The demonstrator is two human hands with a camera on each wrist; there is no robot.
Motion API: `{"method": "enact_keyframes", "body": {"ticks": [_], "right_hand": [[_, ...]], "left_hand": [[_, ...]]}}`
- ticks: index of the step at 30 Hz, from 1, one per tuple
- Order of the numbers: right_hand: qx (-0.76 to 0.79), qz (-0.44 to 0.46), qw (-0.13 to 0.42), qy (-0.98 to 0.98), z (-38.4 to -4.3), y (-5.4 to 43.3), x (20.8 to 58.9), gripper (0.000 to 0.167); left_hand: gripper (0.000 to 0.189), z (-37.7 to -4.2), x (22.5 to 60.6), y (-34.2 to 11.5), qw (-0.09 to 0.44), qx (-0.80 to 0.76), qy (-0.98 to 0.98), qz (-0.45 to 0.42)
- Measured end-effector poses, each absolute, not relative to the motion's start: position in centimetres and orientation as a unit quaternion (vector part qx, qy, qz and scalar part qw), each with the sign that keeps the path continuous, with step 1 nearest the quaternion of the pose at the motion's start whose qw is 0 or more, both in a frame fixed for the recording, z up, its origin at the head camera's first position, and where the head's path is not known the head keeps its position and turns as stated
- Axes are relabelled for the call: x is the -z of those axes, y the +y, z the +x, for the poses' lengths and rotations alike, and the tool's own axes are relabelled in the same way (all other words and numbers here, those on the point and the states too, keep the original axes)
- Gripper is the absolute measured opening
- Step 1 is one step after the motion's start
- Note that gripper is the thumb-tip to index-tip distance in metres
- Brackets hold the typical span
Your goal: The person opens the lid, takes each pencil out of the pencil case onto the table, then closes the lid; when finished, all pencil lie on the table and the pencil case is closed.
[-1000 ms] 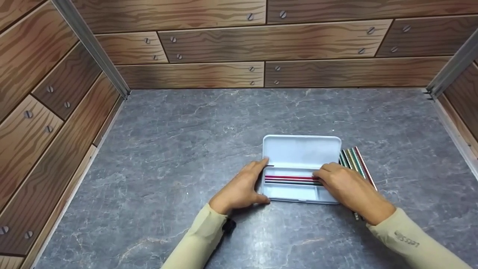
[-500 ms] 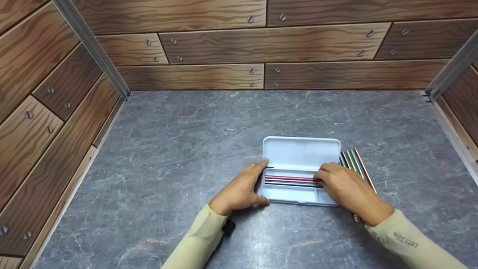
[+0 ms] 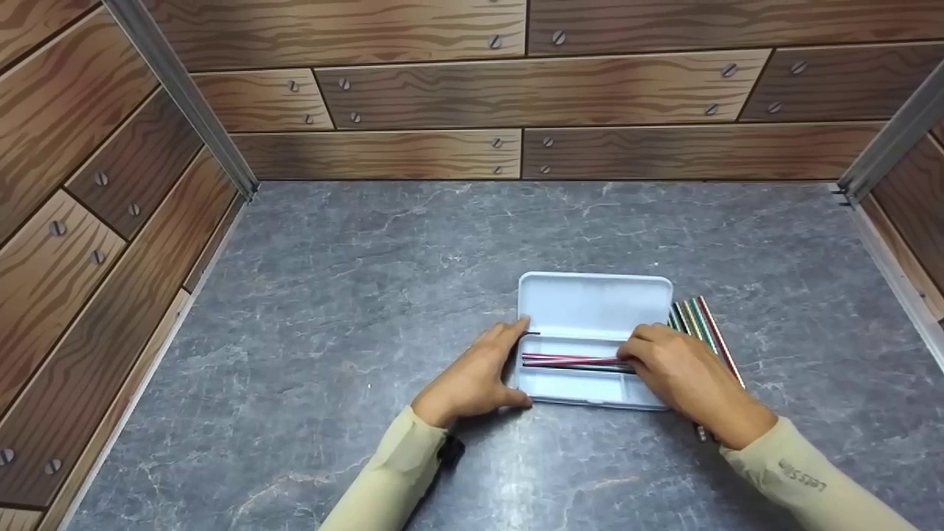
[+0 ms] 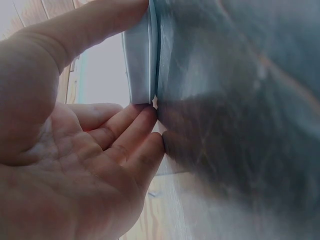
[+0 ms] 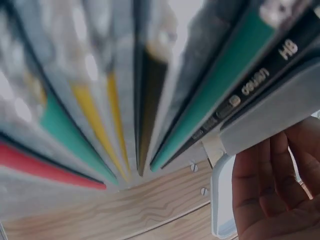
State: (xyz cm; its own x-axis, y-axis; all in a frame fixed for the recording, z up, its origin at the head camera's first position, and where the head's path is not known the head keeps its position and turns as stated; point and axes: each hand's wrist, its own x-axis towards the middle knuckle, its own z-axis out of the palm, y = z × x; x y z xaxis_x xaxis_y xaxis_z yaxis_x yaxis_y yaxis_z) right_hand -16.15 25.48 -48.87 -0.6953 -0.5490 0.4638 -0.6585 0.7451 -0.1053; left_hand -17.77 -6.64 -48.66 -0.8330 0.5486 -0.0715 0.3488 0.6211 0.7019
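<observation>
A pale blue pencil case (image 3: pixel 596 306) lies with its lid folded back. Several pencils (image 3: pixel 564 361), red and dark, lie lengthwise in its long compartment, the red ones slightly slanted. My left hand (image 3: pixel 472 375) holds the case's left end, thumb at the front edge and fingers by the hinge; the left wrist view shows fingertips on the end wall (image 4: pixel 139 70). My right hand (image 3: pixel 678 372) reaches over the case's right end and pinches a red pencil's right end, its fingertips partly hidden. In the right wrist view, the right hand's fingers (image 5: pixel 270 185) bend over the case wall (image 5: pixel 270 117).
Right of the case, several pencils (image 3: pixel 709 332) in green, yellow, black and red lie side by side, partly under the right forearm. One black pencil (image 5: pixel 240 97) there is marked HB. Wood-patterned walls (image 3: pixel 516 88) enclose the grey marbled tabletop (image 3: pixel 354 280).
The right hand has shifted the red pencils slightly toward the front of the compartment, and they now slant across the darker ones. The left hand stays on the case's end.
</observation>
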Motion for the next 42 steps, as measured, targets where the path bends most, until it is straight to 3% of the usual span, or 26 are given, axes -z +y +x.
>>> {"method": "enact_keyframes", "body": {"ticks": [8, 18, 42], "right_hand": [[-0.161, 0.321, 0.176, -0.917, -16.3, 25.9, 48.2, 0.024], [-0.274, 0.347, 0.210, -0.872, -15.5, 26.7, 47.8, 0.039], [-0.376, 0.072, 0.191, -0.904, -13.2, 33.2, 47.0, 0.022]], "left_hand": [[0.115, -17.9, 48.6, -6.7, 0.137, -0.348, 0.891, 0.256], [0.115, -17.7, 48.8, -6.6, 0.137, -0.347, 0.892, 0.256], [0.115, -17.9, 48.7, -6.6, 0.137, -0.349, 0.890, 0.259]]}}
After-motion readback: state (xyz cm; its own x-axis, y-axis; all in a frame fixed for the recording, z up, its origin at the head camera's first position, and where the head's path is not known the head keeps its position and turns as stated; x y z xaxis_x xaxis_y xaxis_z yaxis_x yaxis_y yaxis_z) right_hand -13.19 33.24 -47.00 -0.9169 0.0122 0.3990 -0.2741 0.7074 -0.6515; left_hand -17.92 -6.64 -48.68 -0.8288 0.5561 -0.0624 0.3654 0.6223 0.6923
